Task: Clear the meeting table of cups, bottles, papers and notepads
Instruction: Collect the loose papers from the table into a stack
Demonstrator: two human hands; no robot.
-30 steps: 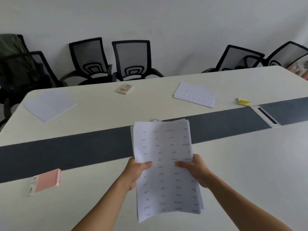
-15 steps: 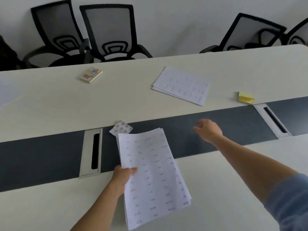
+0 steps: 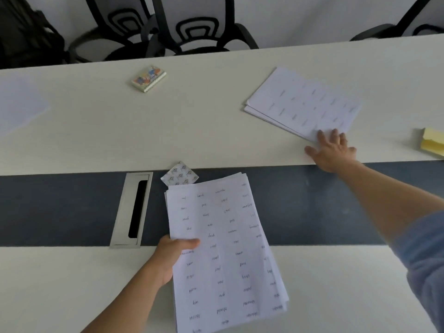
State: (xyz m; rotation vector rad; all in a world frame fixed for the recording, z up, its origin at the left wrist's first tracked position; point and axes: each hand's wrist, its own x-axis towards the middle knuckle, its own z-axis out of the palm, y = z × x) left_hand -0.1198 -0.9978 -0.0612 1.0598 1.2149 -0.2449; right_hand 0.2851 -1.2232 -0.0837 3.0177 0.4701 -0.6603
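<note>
Head view: a long cream-white counter (image 3: 96, 131) fills most of the frame, with a dark grey strip (image 3: 60, 207) running left to right across its middle. Black mesh-backed office chairs (image 3: 192, 22) stand along its far edge at the top of the frame.

In the lower centre, a thick stack of white printed sheets (image 3: 223, 255), covered in rows of short words, is held over the counter. Its top end lies over the dark grey strip and its lower end reaches the bottom edge of the frame. A thinner stack of white printed sheets (image 3: 305, 102) lies flat on the counter at the upper right, turned at an angle. A blank white sheet (image 3: 16, 104) lies at the left edge, blurred.

The right hand (image 3: 332, 150) is stretched to the upper right with fingers spread and straight, fingertips on the near corner of the thinner stack and thumb out to the left on bare counter. The left hand (image 3: 170, 253) pinches the left edge of the thick stack, thumb on top, fingers hidden beneath.

A brushed-metal cable hatch (image 3: 122, 212) with a dark slot sits in the strip just left of the thick stack. A pale yellow sticky-note pad (image 3: 432, 143) lies at the right edge. A small spiral-bound notepad with a colourful cover (image 3: 149, 78) lies left of centre near the far edge. A small patterned paper square (image 3: 179, 175) shows just above the thick stack's top.
</note>
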